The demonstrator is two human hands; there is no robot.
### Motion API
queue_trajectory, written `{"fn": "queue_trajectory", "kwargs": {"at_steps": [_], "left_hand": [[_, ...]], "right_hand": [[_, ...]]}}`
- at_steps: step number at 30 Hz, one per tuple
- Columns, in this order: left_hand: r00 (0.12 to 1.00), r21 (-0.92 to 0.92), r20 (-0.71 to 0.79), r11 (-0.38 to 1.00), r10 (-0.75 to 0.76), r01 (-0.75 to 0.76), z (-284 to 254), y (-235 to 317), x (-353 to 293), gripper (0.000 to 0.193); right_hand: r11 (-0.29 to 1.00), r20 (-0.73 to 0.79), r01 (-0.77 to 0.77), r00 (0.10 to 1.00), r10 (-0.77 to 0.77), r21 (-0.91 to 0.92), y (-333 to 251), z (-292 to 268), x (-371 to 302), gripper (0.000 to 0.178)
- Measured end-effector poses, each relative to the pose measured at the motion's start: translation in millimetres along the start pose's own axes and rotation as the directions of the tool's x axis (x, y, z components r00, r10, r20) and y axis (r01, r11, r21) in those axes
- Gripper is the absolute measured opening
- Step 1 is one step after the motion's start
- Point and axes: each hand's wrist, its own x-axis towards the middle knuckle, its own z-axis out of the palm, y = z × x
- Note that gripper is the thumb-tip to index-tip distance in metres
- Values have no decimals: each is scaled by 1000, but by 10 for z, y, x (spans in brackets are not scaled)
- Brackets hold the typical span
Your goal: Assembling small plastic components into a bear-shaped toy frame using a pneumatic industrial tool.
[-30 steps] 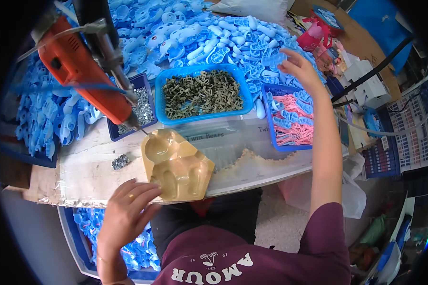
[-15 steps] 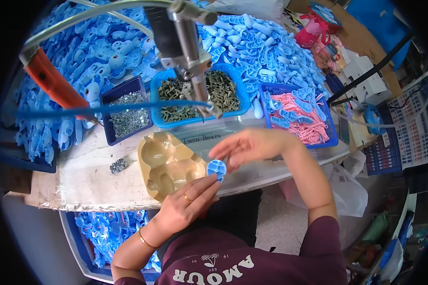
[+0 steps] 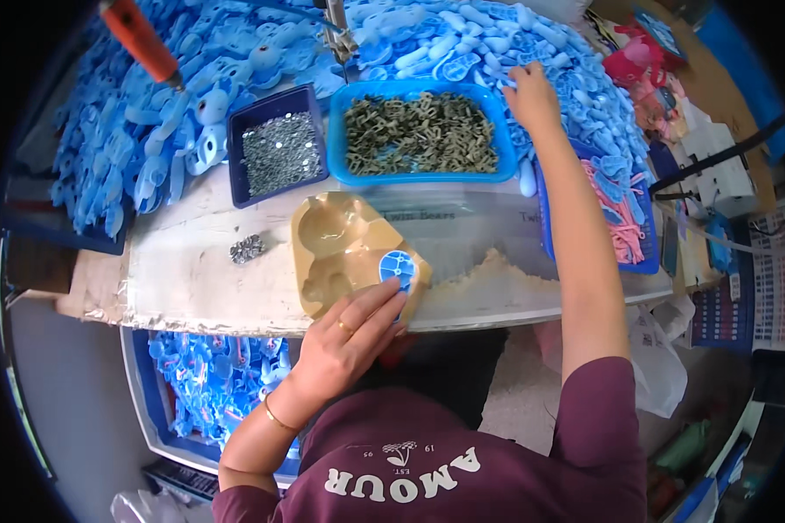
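Observation:
My left hand holds a round blue plastic part with ribs inside, fingers pressed together on its lower edge. The part is over the right side of a tan moulded fixture, which has rounded hollows and lies near the table's front edge. My right hand is stretched far forward to a heap of blue plastic shells. Its fingers are apart over the near side of that heap, and I see nothing in them.
A light blue tray holds dark metal-like pieces; a navy tray holds small screws. Pink strips fill a basket beneath my right forearm. An orange-handled tool hangs at the upper left. Below the table stands a bin of blue parts.
My right hand has left the round blue part and reached forward to the blue heap. My left hand still holds the part. The view has shifted, so the hanging tools appear higher.

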Motion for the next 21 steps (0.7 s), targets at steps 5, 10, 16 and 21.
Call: {"fn": "queue_trajectory", "kwargs": {"at_steps": [5, 10, 16, 21], "left_hand": [[1000, 3, -14, 1000, -13, 13, 23, -56, -80, 41], [997, -50, -29, 996, -73, 72, 25, -92, -170, 39], [996, -56, -15, 995, -83, 82, 31, -114, -185, 40], [996, -52, 8, 995, -86, 86, 7, -71, -163, 40]], "right_hand": [[988, 48, -94, 995, 89, 120, 246, -39, -99, 24], [925, 212, -167, 972, 98, 340, 213, -413, -285, 18], [926, 231, -136, 971, 54, 352, -1, -688, -320, 20], [896, 73, -33, 997, 0, 443, -381, -351, 144, 22]]}}
